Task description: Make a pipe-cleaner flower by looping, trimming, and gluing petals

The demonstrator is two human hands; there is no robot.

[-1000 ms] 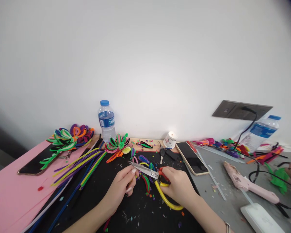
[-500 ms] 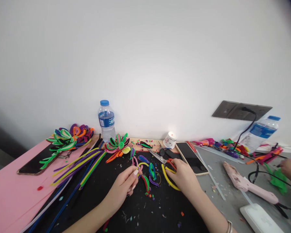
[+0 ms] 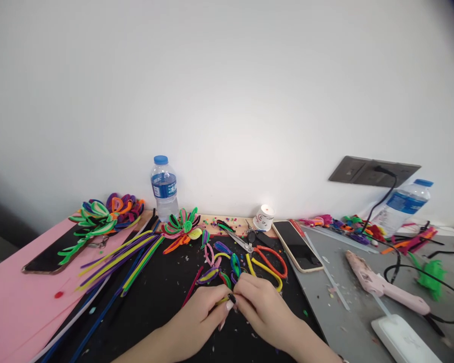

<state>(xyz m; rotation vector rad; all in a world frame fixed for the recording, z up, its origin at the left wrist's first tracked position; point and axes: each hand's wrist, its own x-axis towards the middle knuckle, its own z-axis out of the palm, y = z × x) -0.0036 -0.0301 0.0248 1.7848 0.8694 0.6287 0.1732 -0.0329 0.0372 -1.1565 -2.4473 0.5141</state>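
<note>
Wall [image 3: 227, 91]: we see a plain white surface behind the bench, with a dark socket plate [image 3: 374, 171] at right.
Work surface: we note a black mat [image 3: 166, 297] at centre, a pink sheet [image 3: 11, 307] to the left and a grey board [image 3: 348, 307] to the right.
Pipe cleaner bundle [image 3: 124, 259]: we see long straight stems in yellow, purple, green and blue lying on the diagonal across the left part of the mat.
Glue gun [image 3: 382, 285]: pink, lying flat on the grey board, with a black cable looping just beyond it.
Phones: we count one phone [image 3: 297, 244] face up at the right edge of the mat and a second phone [image 3: 45, 257] on the pink sheet.
Water bottle [image 3: 163, 187]: upright against the wall; a second bottle [image 3: 401, 204] stands at far right.
Scissors [image 3: 261, 254]: we see them lying free on the mat, red and yellow handles toward us, just beyond the hands.
Left hand [image 3: 200, 317]: fingers drawn together, pinching a short multicoloured pipe cleaner piece [image 3: 224, 298].
Right hand [image 3: 259, 305]: fingertips closed on the same piece from the opposite side, meeting the left fingertips.
Piece location: low over the centre of the mat, near the scissors, among loose bent loops [image 3: 221, 262].
</note>
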